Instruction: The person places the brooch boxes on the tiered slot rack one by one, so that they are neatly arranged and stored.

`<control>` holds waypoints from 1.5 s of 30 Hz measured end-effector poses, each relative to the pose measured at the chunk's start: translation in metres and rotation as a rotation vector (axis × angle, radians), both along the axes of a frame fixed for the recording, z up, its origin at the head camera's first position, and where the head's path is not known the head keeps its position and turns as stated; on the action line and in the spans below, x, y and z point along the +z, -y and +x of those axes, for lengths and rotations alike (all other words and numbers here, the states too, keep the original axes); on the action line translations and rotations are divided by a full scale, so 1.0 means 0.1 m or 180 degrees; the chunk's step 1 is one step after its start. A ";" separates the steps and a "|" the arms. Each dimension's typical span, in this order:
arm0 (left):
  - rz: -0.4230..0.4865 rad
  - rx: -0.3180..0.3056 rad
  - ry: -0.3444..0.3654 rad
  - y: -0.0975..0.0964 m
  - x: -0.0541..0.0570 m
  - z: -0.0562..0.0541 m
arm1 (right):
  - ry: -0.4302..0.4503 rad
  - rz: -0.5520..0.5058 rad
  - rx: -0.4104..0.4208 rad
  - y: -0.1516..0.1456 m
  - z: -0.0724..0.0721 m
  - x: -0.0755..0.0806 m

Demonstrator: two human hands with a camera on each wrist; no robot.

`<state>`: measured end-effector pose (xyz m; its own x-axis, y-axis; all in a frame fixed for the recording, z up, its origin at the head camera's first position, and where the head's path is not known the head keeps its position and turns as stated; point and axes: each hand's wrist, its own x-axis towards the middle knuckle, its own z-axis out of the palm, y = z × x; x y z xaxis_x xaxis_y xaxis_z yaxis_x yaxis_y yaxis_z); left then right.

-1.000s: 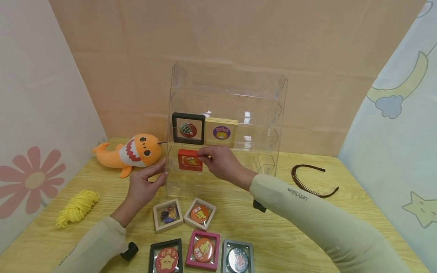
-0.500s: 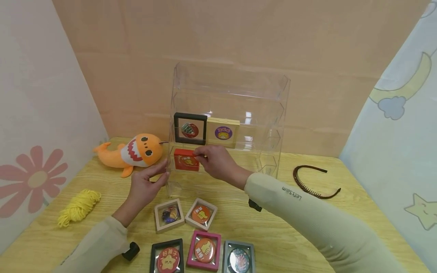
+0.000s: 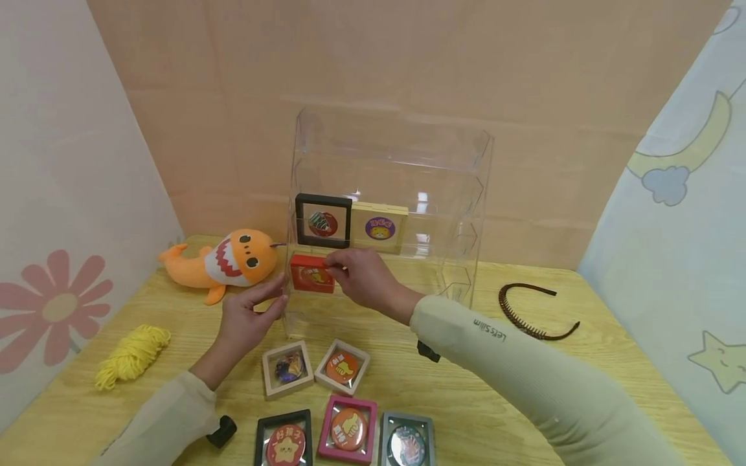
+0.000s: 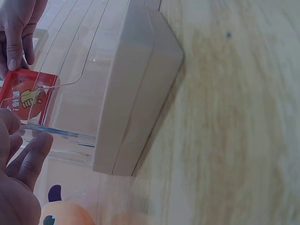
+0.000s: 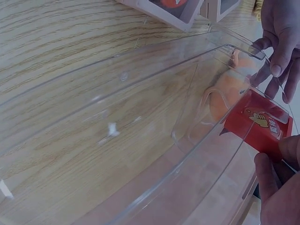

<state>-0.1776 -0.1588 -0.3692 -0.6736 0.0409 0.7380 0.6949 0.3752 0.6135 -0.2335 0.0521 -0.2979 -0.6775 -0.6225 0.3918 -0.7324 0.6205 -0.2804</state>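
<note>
My right hand (image 3: 368, 278) pinches the right edge of a small red display frame (image 3: 307, 276) with a thumbs-up badge inside. The frame stands in a lower tier of the clear acrylic rack (image 3: 393, 158), close to its left side panel. With thumb and fingers, my left hand (image 3: 247, 320) holds that panel's edge; the left wrist view shows the same grip from the side. One tier higher, a black frame (image 3: 298, 221) with a tree badge stands beside a cream frame (image 3: 402, 230) with a bear badge. In the right wrist view, the red frame (image 5: 258, 119) sits behind the clear front lip.
Two beige frames (image 3: 269, 382) lie before the rack. Nearer are a black frame (image 3: 307, 424), a pink frame (image 3: 348, 454) and a grey frame (image 3: 430, 440). An orange shark plush (image 3: 198, 270) and yellow yarn (image 3: 133, 356) lie left, a brown headband (image 3: 506, 304) right.
My right hand has slid the red frame leftward along the tier, up close to the left side panel. The left hand keeps its hold on the rack.
</note>
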 end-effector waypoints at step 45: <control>0.0023 -0.0021 0.0150 0.07 0.01 0.01 | -0.0414 -0.0030 0.0126 -0.42 0.41 -0.16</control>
